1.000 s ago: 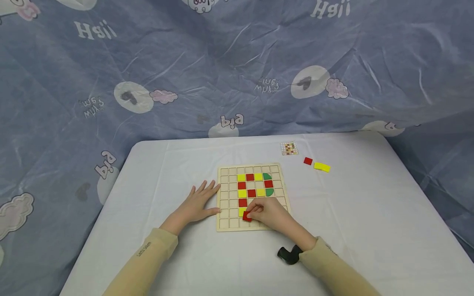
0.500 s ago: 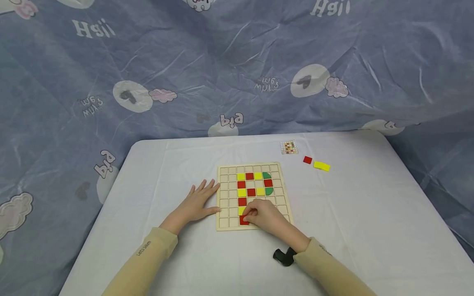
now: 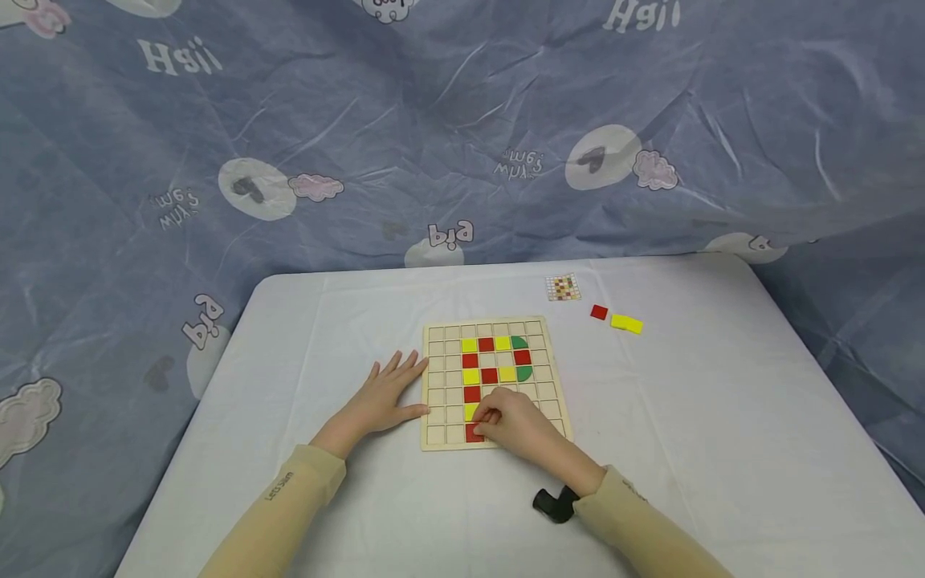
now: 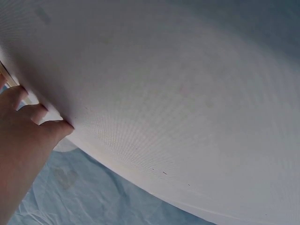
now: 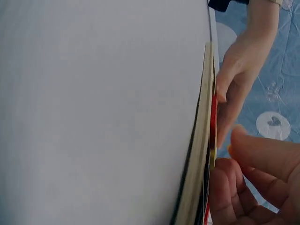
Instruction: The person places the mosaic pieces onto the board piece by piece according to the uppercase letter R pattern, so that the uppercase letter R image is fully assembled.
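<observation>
A wooden grid board (image 3: 437,385) lies on the white table, with red and yellow square tiles and two green quarter-round tiles (image 3: 519,343) in its cells. My left hand (image 3: 383,399) rests on the cloth with fingers spread, thumb and fingertips at the board's left edge. My right hand (image 3: 519,423) is over the lower part of the board, its curled thumb and fingers at a red square tile (image 3: 473,434) in the bottom row. That tile lies below a yellow tile (image 3: 470,411), partly covered by the fingers. The right wrist view shows the right hand (image 5: 255,180) beside the board's edge.
A small printed pattern card (image 3: 563,287) lies beyond the board. To its right are a loose red tile (image 3: 599,311) and yellow tiles (image 3: 626,323). A black curved object (image 3: 555,505) lies by the right sleeve. A blue printed cloth (image 3: 448,144) hangs behind the table.
The red tile in the right hand has moved toward the board's front edge and slightly left, and now lies in a bottom-row cell. The left hand has kept its place.
</observation>
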Action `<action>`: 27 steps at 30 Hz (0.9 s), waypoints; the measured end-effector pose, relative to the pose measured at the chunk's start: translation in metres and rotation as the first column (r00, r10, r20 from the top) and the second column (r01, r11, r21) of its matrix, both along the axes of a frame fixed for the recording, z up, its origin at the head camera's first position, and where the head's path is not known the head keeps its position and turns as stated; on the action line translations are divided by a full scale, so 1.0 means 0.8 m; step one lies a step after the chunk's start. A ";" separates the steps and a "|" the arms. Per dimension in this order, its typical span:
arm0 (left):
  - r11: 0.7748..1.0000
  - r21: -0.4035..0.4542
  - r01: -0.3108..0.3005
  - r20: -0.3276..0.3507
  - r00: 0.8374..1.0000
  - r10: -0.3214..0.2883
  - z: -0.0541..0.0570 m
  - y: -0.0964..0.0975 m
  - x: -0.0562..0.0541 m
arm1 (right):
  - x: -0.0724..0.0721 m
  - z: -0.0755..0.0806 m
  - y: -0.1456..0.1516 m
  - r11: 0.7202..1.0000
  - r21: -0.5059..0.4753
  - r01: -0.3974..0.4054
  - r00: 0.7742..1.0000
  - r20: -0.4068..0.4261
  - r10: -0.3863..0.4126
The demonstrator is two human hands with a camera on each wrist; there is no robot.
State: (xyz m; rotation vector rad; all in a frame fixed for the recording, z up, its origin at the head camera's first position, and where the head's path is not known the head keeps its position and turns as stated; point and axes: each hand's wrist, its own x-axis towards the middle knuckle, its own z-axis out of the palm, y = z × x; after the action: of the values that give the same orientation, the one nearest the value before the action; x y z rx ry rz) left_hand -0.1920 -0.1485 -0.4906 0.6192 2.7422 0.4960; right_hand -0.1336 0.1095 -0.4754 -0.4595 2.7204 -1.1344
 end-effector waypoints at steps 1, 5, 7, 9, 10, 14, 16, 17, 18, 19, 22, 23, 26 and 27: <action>1.000 -0.003 -0.001 0.003 1.000 0.001 0.000 0.000 0.000 | -0.001 0.002 0.003 1.000 -0.009 0.014 1.000 0.005 -0.014; 1.000 -0.002 0.000 0.002 1.000 0.000 0.000 0.000 0.001 | -0.015 0.012 0.029 0.994 -0.056 0.093 0.996 0.021 -0.092; 1.000 0.005 0.000 -0.001 1.000 0.000 0.000 0.000 0.001 | -0.026 0.019 0.049 0.988 -0.066 0.141 0.990 0.012 -0.140; 1.000 0.009 0.002 -0.001 1.000 -0.002 0.000 0.000 0.001 | -0.040 0.026 0.074 0.980 -0.056 0.192 0.981 -0.012 -0.193; 1.000 0.011 0.003 -0.001 1.000 -0.003 0.000 -0.001 0.001 | -0.047 0.030 0.087 0.973 -0.045 0.226 0.974 -0.019 -0.227; 1.000 0.007 0.005 0.000 1.000 -0.005 -0.002 -0.002 0.000 | -0.074 0.037 0.143 0.944 0.002 0.329 0.943 -0.044 -0.328; 1.000 0.002 0.003 0.000 1.000 -0.003 -0.002 -0.002 0.000 | -0.084 0.037 0.167 0.928 0.020 0.371 0.928 -0.045 -0.370; 1.000 -0.002 0.002 0.000 1.000 -0.002 -0.002 -0.001 -0.001 | -0.088 0.036 0.178 0.922 0.027 0.387 0.921 -0.047 -0.386; 1.000 -0.005 0.001 -0.002 1.000 -0.001 -0.003 -0.001 -0.001 | -0.092 0.035 0.187 0.912 0.035 0.409 0.912 -0.045 -0.408; 1.000 -0.007 -0.002 -0.001 1.000 0.002 -0.003 -0.001 -0.001 | -0.095 0.033 0.196 0.902 0.043 0.429 0.903 -0.041 -0.428; 1.000 -0.005 -0.007 -0.001 1.000 0.007 -0.004 -0.001 -0.001 | -0.104 0.027 0.217 0.873 0.051 0.486 0.874 -0.034 -0.484; 1.000 -0.005 -0.007 -0.001 1.000 0.007 -0.005 -0.001 -0.001 | -0.106 0.024 0.223 0.863 0.056 0.503 0.864 -0.030 -0.502; 1.000 0.004 -0.005 0.007 1.000 0.005 -0.005 -0.001 -0.001 | -0.112 0.016 0.237 0.836 0.063 0.545 0.839 -0.032 -0.544; 1.000 0.007 -0.003 0.008 1.000 0.003 -0.005 -0.001 0.000 | -0.114 0.013 0.241 0.831 0.068 0.553 0.833 -0.037 -0.552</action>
State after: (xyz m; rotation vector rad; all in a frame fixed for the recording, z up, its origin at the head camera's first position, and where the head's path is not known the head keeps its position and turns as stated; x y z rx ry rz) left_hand -0.1923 -0.1497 -0.4943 0.6131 2.7353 0.5074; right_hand -0.2250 0.3020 -0.4646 0.3711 2.9853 -1.1244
